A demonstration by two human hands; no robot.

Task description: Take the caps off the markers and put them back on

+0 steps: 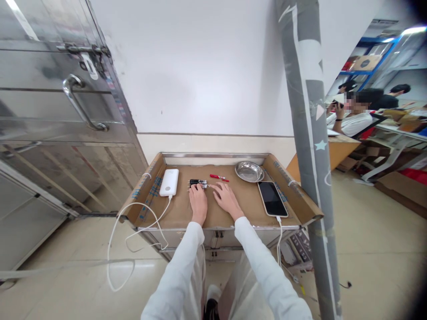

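Note:
On the brown cardboard-covered top lies a small group of black cylinders (197,181) with pale bands, side by side; they are too small to name for certain. My left hand (199,201) rests over their near side, its bent fingers closed on them and hiding part of the group. From the right, my right hand (227,198) reaches its fingertips to the right end of the cylinders. Its thumb and forefinger are close together there, and what lies between them is too small to tell. Just beyond that hand lies a red pen-like marker (219,178) with a white label.
A white power bank (169,182) with a cable stands left, a metal bowl (249,172) back right, a plugged-in phone (272,198) below it. Raised cardboard edges (293,191) flank the top. A grey wrapped pole (308,115) stands right; people sit beyond.

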